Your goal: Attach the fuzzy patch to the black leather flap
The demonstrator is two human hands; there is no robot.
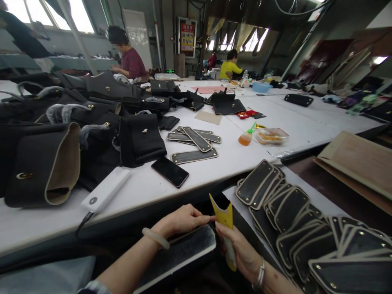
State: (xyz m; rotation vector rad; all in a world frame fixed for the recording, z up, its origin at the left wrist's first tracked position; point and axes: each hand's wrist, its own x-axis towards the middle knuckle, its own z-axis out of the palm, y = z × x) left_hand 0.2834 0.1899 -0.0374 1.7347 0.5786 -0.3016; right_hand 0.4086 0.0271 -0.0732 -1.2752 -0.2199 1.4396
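Left hand [180, 222] steadies a black panel [180, 253] in the lap, below the tabletop [214, 163]; right hand [241, 253], fingers closed, grips a yellow scraper [225, 218]. Risk: the unclamped panel may slip under pressure.

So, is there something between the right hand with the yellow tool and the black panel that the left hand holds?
Nothing visible. The yellow tool in the right hand rises right beside the black panel, and the left hand touches its tip.
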